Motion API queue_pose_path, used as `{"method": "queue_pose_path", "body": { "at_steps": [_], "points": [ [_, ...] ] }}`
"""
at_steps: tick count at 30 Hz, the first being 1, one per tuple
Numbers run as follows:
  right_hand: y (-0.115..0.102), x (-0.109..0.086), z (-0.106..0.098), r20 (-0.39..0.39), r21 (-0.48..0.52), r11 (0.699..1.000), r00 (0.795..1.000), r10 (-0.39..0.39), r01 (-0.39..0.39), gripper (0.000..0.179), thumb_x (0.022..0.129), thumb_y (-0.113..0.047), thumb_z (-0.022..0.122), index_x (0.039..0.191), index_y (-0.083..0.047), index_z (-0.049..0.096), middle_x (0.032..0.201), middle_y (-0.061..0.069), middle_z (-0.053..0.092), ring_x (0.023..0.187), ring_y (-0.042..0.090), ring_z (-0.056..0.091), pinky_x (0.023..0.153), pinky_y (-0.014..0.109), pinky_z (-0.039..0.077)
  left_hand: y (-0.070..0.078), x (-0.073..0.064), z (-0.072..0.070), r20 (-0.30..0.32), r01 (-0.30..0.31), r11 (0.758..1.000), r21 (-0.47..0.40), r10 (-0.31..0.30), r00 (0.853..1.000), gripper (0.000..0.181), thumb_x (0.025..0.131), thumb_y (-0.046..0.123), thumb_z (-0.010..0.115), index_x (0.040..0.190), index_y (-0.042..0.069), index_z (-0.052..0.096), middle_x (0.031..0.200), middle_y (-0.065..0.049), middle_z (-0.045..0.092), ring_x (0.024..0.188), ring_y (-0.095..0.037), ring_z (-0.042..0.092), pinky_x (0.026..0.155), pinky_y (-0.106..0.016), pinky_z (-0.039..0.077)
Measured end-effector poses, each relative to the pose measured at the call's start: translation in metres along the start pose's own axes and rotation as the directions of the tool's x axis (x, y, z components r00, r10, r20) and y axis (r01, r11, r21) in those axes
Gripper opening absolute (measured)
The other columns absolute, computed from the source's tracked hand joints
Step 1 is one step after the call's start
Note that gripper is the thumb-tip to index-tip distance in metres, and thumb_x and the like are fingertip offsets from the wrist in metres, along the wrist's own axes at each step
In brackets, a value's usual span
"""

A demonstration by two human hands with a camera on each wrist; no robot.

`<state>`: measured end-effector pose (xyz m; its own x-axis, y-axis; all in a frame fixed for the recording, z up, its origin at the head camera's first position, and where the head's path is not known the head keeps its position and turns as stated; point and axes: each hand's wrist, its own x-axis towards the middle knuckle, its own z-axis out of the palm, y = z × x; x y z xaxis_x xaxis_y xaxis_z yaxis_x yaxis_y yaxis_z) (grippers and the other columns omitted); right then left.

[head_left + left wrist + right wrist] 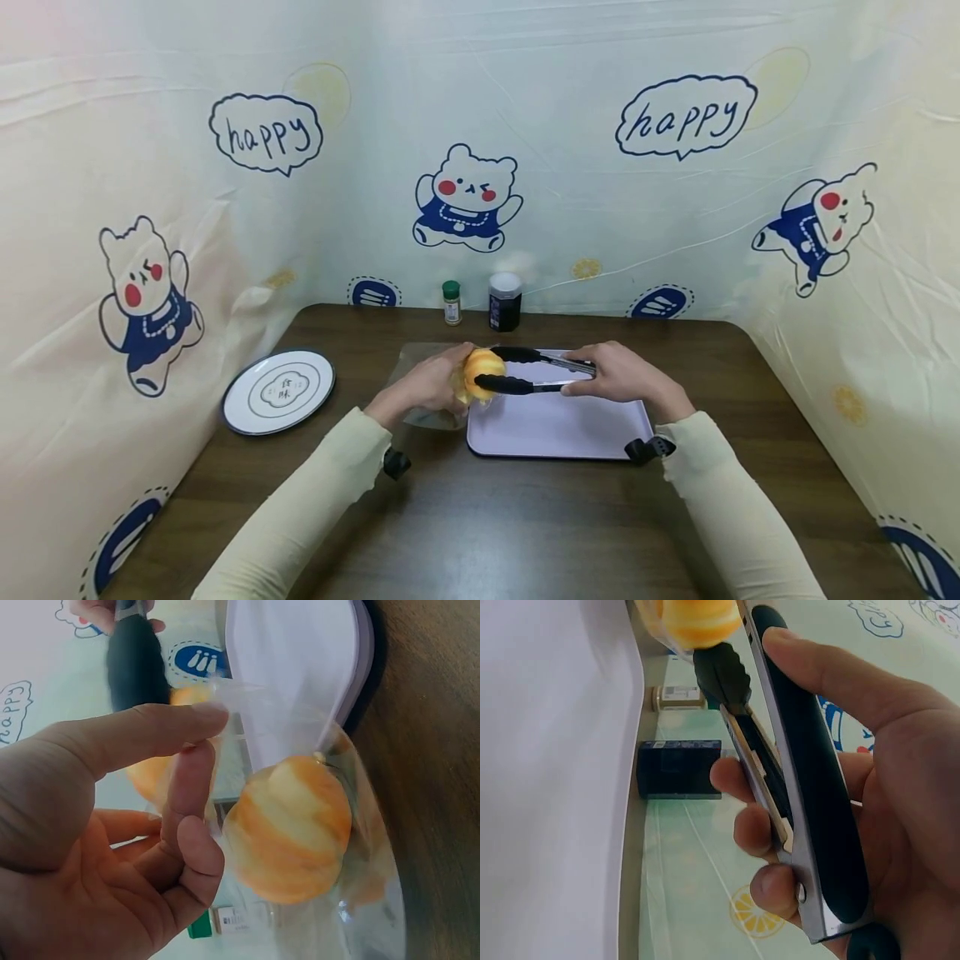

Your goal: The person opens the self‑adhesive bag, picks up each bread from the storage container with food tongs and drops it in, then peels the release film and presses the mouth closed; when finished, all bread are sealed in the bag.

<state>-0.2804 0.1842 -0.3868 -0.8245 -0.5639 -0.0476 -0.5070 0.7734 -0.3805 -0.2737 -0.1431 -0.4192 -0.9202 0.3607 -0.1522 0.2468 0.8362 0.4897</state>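
Observation:
My left hand (429,385) pinches the edge of a clear plastic bag (379,915) between thumb and forefinger. In the left wrist view a round golden bread roll (289,829) shows through the bag, below the fingertips. A second roll (146,776) is partly hidden behind that hand. My right hand (618,372) grips metal tongs (802,772) with black handle pads and black scalloped tips. In the head view the tong tips stand on either side of a roll (483,371) at the bag's mouth, over the left end of a pale lilac tray (555,429).
A white plate (315,379) with a dark rim lies at the left of the brown wooden table (510,517). Along the back edge stand a small green-capped jar (452,304) and a dark jar with a white lid (505,304). A printed cloth hangs around the table.

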Motion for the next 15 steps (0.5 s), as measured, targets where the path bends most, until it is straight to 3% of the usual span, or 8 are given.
{"method": "queue_pose_path", "body": {
  "at_steps": [3, 7, 15],
  "points": [
    [-0.003, -0.001, 0.001, 0.003, -0.032, 0.999, 1.0, -0.001, 0.001, 0.065, 0.084, -0.051, 0.075, 0.136, -0.013, 0.063, 0.139, 0.015, 0.062, 0.117, 0.029, 0.062, 0.101, 0.052, 0.052, 0.001, 0.0, -0.001, -0.007, -0.007, 1.0, 0.0, 0.007, 1.0, 0.111, 0.069, 0.016, 0.09, 0.159, 0.013, 0.025, 0.166, -0.009, 0.027, 0.146, -0.035, 0.037, 0.12, -0.054, 0.031],
    [-0.009, -0.001, 0.0, -0.004, -0.065, 0.998, 1.0, -0.023, 0.023, 0.065, 0.084, -0.052, 0.075, 0.135, -0.014, 0.063, 0.138, 0.015, 0.063, 0.122, 0.033, 0.061, 0.103, 0.054, 0.05, 0.0, -0.001, 0.0, -0.012, -0.016, 1.0, 0.005, 0.016, 1.0, 0.112, 0.07, 0.021, 0.091, 0.159, 0.013, 0.023, 0.167, -0.008, 0.023, 0.147, -0.035, 0.035, 0.121, -0.054, 0.03],
    [-0.013, 0.001, 0.002, -0.048, -0.08, 0.995, 0.997, 0.054, -0.057, 0.068, 0.085, -0.054, 0.073, 0.138, -0.014, 0.061, 0.139, 0.017, 0.061, 0.127, 0.037, 0.057, 0.105, 0.057, 0.047, 0.001, -0.001, 0.0, -0.023, -0.023, 1.0, 0.011, 0.023, 0.999, 0.11, 0.071, 0.017, 0.089, 0.159, 0.01, 0.023, 0.165, -0.011, 0.028, 0.145, -0.034, 0.038, 0.121, -0.052, 0.03]
  ]
}}
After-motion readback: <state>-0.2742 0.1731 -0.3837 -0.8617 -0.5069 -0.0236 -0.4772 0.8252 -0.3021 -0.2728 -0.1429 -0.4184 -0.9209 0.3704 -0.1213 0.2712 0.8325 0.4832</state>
